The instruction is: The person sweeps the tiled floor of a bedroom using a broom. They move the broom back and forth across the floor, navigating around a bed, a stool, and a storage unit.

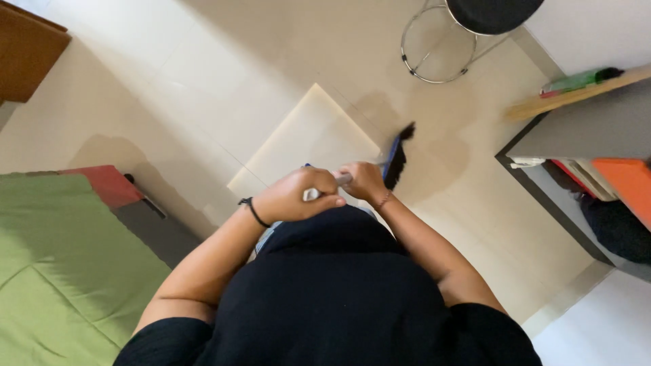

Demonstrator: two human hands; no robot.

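Both of my hands grip a broom's pale grey handle (344, 179) in front of my body. My left hand (298, 196), with a black band on its wrist, is wrapped around the handle's upper end. Just beyond it, my right hand (365, 181) holds the handle lower down. The broom head (397, 157) is blue with black bristles and reaches toward the beige tiled floor (224, 88) ahead of me.
A green bed cover (61, 264) with a red edge lies at the left. A chrome-based stool (441, 41) stands ahead. A grey shelf unit (590, 135) with an orange item stands at the right. A brown wooden piece (24, 47) sits top left.
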